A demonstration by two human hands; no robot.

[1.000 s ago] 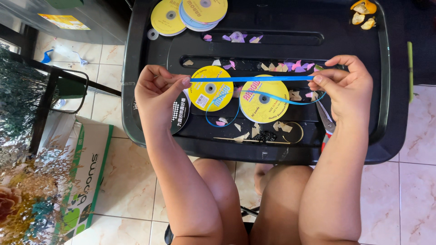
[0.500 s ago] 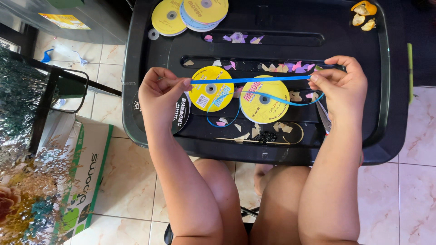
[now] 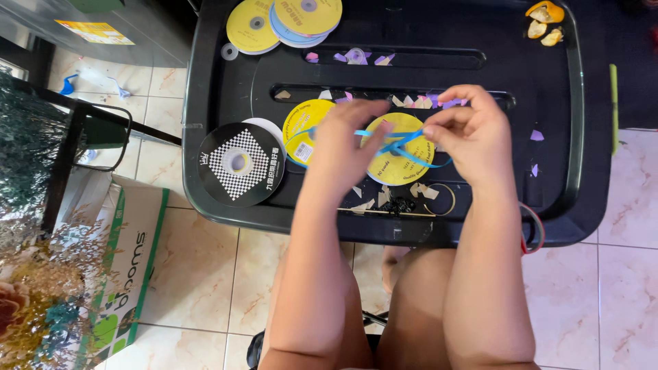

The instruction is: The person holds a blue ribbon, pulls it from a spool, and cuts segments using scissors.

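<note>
Both hands meet over the black lid (image 3: 548, 171). The left hand (image 3: 346, 140) and right hand (image 3: 466, 133) each pinch the blue ribbon (image 3: 401, 142), above a yellow spool (image 3: 401, 164); a checkered spool (image 3: 236, 163) lies at nine o'clock.

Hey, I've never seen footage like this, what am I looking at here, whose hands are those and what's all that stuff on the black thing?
This picture comes from a camera worn on a person's head, looking straight down, so the two bare arms and the knees below are that person's own. There is no machine. The left hand and the right hand are close together, both pinching a thin blue ribbon that crosses itself between them. Under them is a black plastic lid used as a work surface. On it lie yellow ribbon spools, more spools stacked at the far edge, a black checkered spool, small paper scraps and bits of orange peel. The floor is tiled.
</note>
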